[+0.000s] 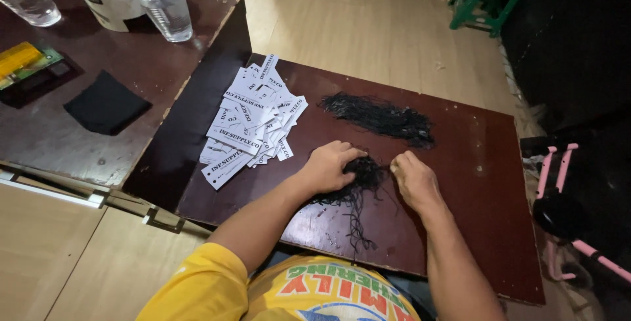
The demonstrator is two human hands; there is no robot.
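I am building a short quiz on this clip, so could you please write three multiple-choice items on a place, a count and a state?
1. Where does the pile of white paper tags lie from the hands?
A. left
B. right
C. underneath

2. How many heaps of black string are on the dark board?
A. one
B. two
C. four

3. What is the left hand doing?
A. hanging free
B. holding a cup
C. resting on string

A: the tags lie left of both hands.
B: the far heap and the near heap.
C: its fingers lie on the near heap, beside the right hand.
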